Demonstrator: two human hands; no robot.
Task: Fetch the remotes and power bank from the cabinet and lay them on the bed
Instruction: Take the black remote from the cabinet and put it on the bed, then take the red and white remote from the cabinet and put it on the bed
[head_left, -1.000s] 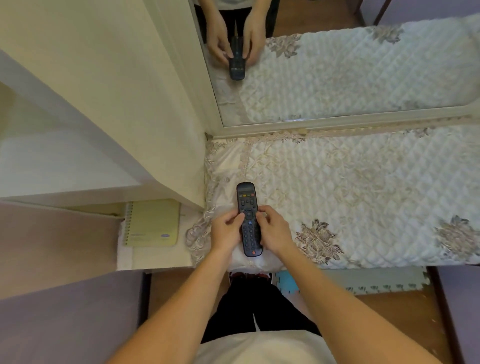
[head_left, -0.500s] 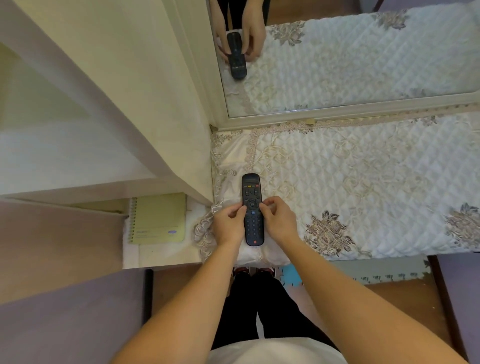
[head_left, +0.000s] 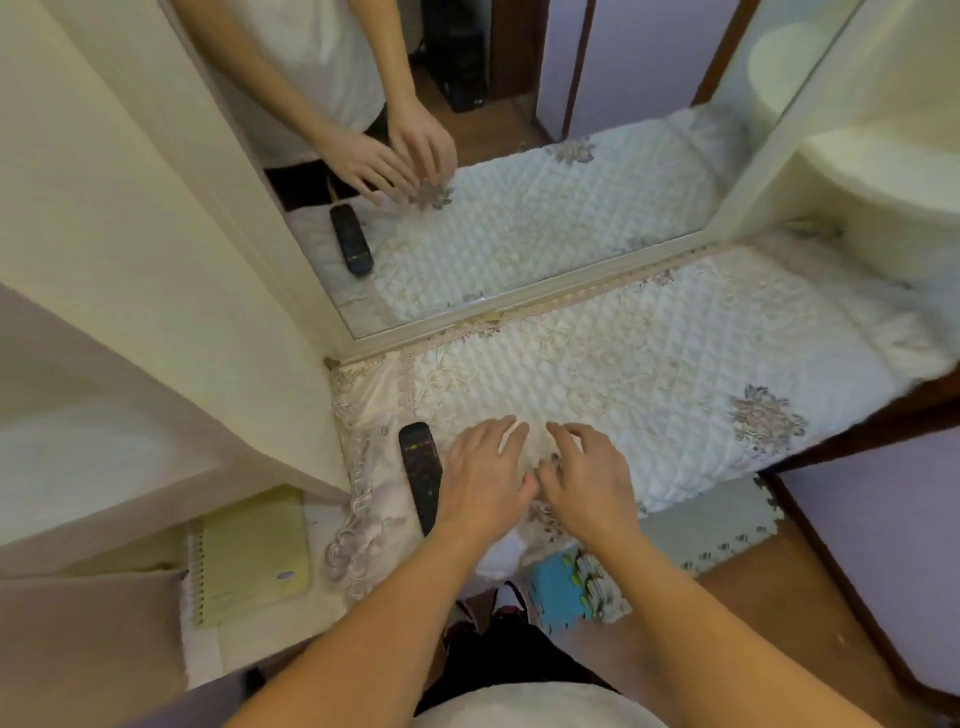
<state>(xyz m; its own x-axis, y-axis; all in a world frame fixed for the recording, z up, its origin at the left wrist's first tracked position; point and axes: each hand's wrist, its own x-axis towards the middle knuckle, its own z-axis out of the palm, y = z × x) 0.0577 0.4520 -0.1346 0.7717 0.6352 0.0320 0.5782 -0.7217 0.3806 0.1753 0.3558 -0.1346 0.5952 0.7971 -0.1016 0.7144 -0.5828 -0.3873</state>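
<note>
Entry: black remote (head_left: 421, 475) being shown on the quilted bed cover (head_left: 675, 384), at its near left corner
The remote is being seen lying flat, buttons up, lengthwise away from the viewer, just beside the lace-trimmed edge. The left hand (head_left: 483, 478) and right hand (head_left: 587, 478) are being held side by side just right of the remote, palms down, fingers spread and relaxed, nothing being gripped; whether the quilt is being touched cannot be told. Remote and hands are being reflected in the mirror (head_left: 545, 218) along the bed's far side. A yellow spiral notebook (head_left: 249, 556) is being seen lying on the low surface left of the bed
</note>
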